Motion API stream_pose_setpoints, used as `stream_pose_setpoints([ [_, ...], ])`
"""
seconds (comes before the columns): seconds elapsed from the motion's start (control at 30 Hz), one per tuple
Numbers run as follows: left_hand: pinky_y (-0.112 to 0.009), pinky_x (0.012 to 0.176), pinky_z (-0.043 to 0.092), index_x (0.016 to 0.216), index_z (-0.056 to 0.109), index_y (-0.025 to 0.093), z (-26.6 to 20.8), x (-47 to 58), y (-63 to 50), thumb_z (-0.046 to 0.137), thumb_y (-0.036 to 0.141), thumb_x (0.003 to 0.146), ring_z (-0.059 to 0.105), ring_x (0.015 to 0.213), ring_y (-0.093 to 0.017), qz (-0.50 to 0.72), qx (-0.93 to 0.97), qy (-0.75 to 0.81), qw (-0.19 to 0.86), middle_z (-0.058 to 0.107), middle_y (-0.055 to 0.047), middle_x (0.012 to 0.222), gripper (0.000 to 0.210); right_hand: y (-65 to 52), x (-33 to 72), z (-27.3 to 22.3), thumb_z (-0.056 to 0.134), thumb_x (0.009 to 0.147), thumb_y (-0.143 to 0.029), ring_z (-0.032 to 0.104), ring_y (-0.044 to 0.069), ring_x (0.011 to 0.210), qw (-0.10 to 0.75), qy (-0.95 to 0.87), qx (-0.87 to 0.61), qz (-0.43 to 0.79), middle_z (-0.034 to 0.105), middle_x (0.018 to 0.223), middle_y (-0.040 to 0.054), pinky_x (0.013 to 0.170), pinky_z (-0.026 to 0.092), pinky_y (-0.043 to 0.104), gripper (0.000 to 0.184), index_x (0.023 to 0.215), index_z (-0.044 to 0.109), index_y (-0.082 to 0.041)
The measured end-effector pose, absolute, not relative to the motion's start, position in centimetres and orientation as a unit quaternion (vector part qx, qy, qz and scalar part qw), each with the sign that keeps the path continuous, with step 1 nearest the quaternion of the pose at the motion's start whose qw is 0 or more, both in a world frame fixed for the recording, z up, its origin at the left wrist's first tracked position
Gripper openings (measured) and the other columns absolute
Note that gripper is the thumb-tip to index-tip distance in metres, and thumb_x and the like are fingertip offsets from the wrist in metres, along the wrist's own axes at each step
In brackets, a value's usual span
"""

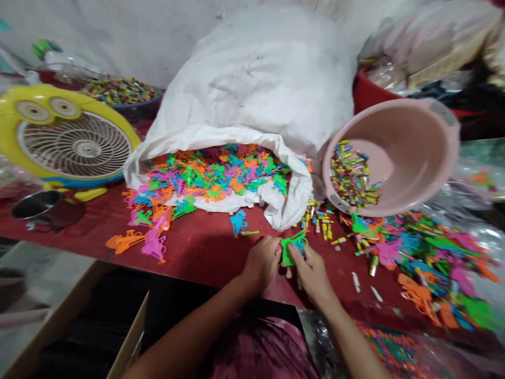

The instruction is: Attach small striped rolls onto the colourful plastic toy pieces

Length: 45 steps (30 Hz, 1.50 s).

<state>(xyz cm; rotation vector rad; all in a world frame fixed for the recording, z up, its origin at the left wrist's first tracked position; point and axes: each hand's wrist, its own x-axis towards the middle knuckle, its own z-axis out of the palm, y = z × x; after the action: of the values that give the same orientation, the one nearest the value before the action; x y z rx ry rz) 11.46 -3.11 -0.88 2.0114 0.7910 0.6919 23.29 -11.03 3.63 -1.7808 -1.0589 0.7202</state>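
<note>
Green plastic toy gun piece (292, 247) sat low centre of frame, pinched in the grip of both the left hand (262, 261) and right hand (313, 271) above the red tabletop (205, 247); squeezing might have snapped it.

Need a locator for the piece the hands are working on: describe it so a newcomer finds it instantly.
Start at the big white sack spilling coloured plastic pieces onto the red table. Just below its mouth, the left hand and right hand meet. Between them is a green plastic toy piece, the only one off the piles and held.
</note>
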Motion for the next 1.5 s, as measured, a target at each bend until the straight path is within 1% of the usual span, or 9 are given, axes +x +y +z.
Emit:
stream_pose_setpoints([
  [0.17, -0.033, 0.082, 0.046, 0.121, 0.061, 0.018, -1.0, 11.1, -2.9, 0.048, 0.03, 0.094, 0.059, 0.089, -0.022, 0.373, 0.692, 0.332, 0.521, 0.065, -0.008, 0.096, 0.033, -14.0, 31.3, 4.9, 0.059, 0.083, -0.063, 0.054, 0.018, 0.042, 0.514, -0.279, -0.788, 0.196, 0.06, 0.051, 0.0012, 0.043, 0.04, 0.028, 0.045, 0.072, 0.056, -0.019],
  [0.33, -0.026, 0.068, 0.043, 0.112, 0.066, 0.018, -0.2, 9.5, -2.4, 0.055, 0.032, 0.09, 0.052, 0.069, -0.015, 0.42, 0.607, 0.35, 0.577, 0.055, 0.001, 0.071, 0.028, -16.5, 40.2, 6.4, 0.057, 0.082, -0.065, 0.043, 0.019, 0.04, 0.258, -0.351, -0.896, -0.084, 0.047, 0.044, 0.003, 0.048, 0.03, 0.034, 0.044, 0.065, 0.056, -0.025],
  [0.47, -0.023, 0.066, 0.04, 0.115, 0.059, 0.019, 0.5, 7.2, -1.8, 0.058, 0.019, 0.08, 0.049, 0.071, -0.014, 0.433, 0.563, 0.384, 0.59, 0.052, 0.001, 0.079, 0.034, -15.3, 38.7, 6.5, 0.05, 0.09, -0.056, 0.057, 0.03, 0.065, 0.177, -0.348, -0.893, -0.225, 0.063, 0.082, 0.0201, 0.057, 0.035, 0.042, 0.044, 0.11, 0.065, -0.019],
  [0.63, -0.025, 0.07, 0.041, 0.106, 0.061, 0.018, 0.8, 5.7, -1.3, 0.05, 0.024, 0.091, 0.05, 0.075, -0.014, 0.453, 0.545, 0.396, 0.584, 0.057, -0.002, 0.084, 0.02, -9.6, 28.0, 5.1, 0.045, 0.098, -0.036, 0.062, 0.026, 0.092, 0.299, -0.618, -0.726, -0.037, 0.065, 0.104, 0.0104, 0.077, 0.048, 0.037, 0.027, 0.114, 0.061, -0.022],
  [0.73, -0.024, 0.064, 0.04, 0.117, 0.06, 0.02, 0.6, 5.3, -1.1, 0.05, 0.036, 0.095, 0.047, 0.066, -0.013, 0.459, 0.541, 0.393, 0.585, 0.057, -0.001, 0.081, 0.029, -5.8, 22.7, 3.7, 0.044, 0.097, -0.023, 0.059, 0.024, 0.095, 0.234, -0.722, -0.65, 0.042, 0.064, 0.101, 0.0096, 0.08, 0.047, 0.033, 0.023, 0.113, 0.061, -0.023],
  [0.93, -0.022, 0.058, 0.039, 0.113, 0.059, 0.018, -0.6, 4.3, -0.7, 0.064, 0.038, 0.087, 0.051, 0.067, -0.013, 0.481, 0.469, 0.473, 0.57, 0.059, -0.001, 0.079, 0.034, -2.0, 20.2, 1.7, 0.047, 0.089, -0.012, 0.055, 0.022, 0.078, 0.188, -0.733, -0.653, 0.036, 0.058, 0.084, 0.0084, 0.067, 0.041, 0.03, 0.018, 0.086, 0.063, -0.018],
  [1.23, -0.026, 0.077, 0.045, 0.09, 0.067, 0.015, -0.3, 4.3, -0.6, 0.063, 0.036, 0.088, 0.058, 0.083, -0.017, 0.488, 0.475, 0.452, 0.576, 0.064, -0.004, 0.087, 0.022, -2.9, 17.4, 2.5, 0.047, 0.088, -0.019, 0.051, 0.016, 0.067, 0.344, -0.702, -0.574, 0.244, 0.053, 0.073, 0.001, 0.061, 0.039, 0.025, 0.015, 0.081, 0.06, -0.019],
  [1.4, -0.023, 0.064, 0.039, 0.079, 0.06, 0.015, -0.5, 3.5, 0.1, 0.056, 0.041, 0.092, 0.05, 0.068, -0.012, 0.505, 0.456, 0.469, 0.563, 0.056, 0.001, 0.072, 0.029, 0.0, 19.3, 2.7, 0.045, 0.092, -0.021, 0.058, 0.023, 0.097, 0.319, -0.742, -0.568, 0.16, 0.063, 0.103, 0.0106, 0.086, 0.046, 0.037, 0.027, 0.111, 0.064, -0.017],
  [1.5, -0.021, 0.056, 0.035, 0.081, 0.058, 0.016, -0.8, 3.3, 0.6, 0.053, 0.044, 0.093, 0.045, 0.06, -0.011, 0.5, 0.456, 0.483, 0.556, 0.053, 0.003, 0.067, 0.031, 1.6, 20.4, 1.7, 0.051, 0.086, -0.018, 0.047, 0.03, 0.122, 0.234, -0.802, -0.541, 0.094, 0.053, 0.133, 0.0164, 0.1, 0.04, 0.046, 0.042, 0.128, 0.058, -0.014],
])
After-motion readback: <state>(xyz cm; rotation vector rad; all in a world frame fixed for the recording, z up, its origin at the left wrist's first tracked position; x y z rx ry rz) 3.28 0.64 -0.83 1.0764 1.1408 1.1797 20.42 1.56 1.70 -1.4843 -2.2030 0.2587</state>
